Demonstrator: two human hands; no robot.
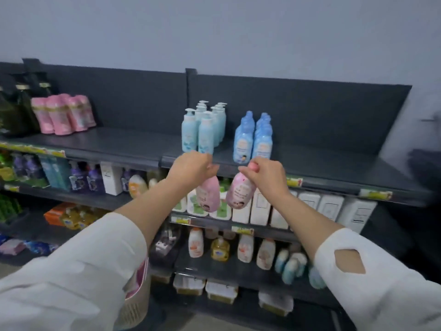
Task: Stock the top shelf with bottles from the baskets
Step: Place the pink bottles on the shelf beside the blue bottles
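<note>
My left hand [193, 167] grips one pink bottle [208, 194] by its neck, my right hand [265, 174] the other pink bottle [239, 192]; dangling, either could clip the top shelf [334, 163] edge and slip.

We see a plain pink plastic bottle [208, 195], a white-mottled pink plastic bottle [239, 193], light blue pump bottles [205, 132], a dark grey metal shelf [114, 139] and our white sleeves [71, 271].
</note>
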